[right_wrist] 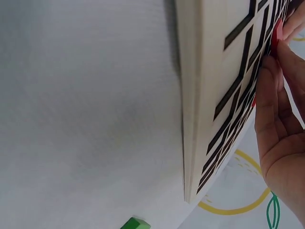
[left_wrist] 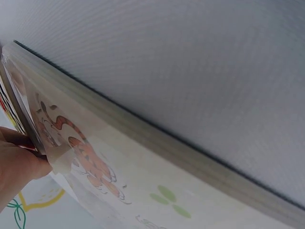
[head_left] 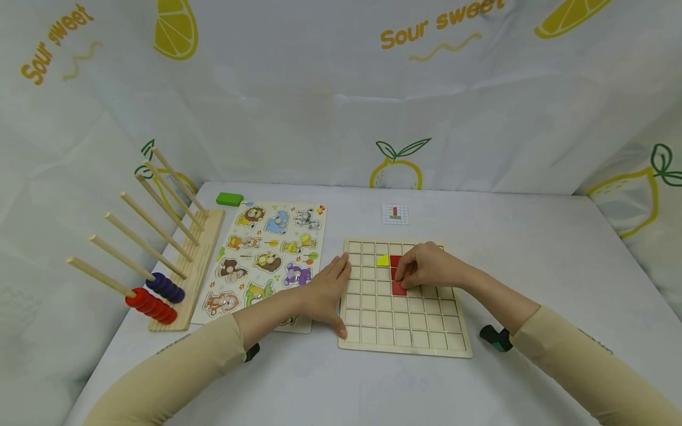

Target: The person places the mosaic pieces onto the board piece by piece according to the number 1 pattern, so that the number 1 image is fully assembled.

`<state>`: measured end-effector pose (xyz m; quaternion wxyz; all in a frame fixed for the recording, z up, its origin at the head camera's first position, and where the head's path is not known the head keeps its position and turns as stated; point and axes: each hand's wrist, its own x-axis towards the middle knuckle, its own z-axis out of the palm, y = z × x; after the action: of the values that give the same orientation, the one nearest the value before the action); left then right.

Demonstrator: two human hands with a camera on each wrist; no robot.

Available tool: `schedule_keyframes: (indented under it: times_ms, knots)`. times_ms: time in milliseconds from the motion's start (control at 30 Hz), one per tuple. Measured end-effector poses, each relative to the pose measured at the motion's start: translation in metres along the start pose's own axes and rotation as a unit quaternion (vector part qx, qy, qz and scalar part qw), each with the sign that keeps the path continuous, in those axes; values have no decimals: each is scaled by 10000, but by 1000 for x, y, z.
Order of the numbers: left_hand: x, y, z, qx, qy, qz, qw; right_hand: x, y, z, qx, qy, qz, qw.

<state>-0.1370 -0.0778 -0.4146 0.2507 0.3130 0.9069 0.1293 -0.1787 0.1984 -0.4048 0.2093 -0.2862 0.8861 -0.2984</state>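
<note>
Far left: wooden ring rack (head_left: 205,236) with red rings (head_left: 151,306) and dark-blue rings (head_left: 166,288) on its two nearest pegs; beside it, the animal peg puzzle (head_left: 274,242). Left hand (head_left: 326,294) rests at the left edge of the wooden grid board (head_left: 385,319), fingers extended, gripping nothing. On the board, a yellow quarter-round tile (head_left: 383,261) sits immediately left of the red column's far end. The red tile (head_left: 398,289) at the column's near end is pinched between thumb and fingers of the right hand (head_left: 428,265); whether it is seated cannot be told. Key relation: tile lies left and nearside of the right hand, clearly the nearer hand; column's long axis runs away from the person.
</note>
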Motion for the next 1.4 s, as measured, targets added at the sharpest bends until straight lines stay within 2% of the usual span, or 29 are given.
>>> schedule_keyframes:
  times_ms: [900, 1100, 1400]
  knots:
    - [0, 0, 1, 34, -2, -14, 10000, -1, -4, 1, -106, 140, -24, 9998]
    - [0, 1, 2, -63, -39, -32, 10000, -5, 0, -6, -79, 263, 149, 9995]
    - [-1, 1, 1, 67, 26, 8, 10000, -16, 13, -26, -181, 450, 384, 9981]
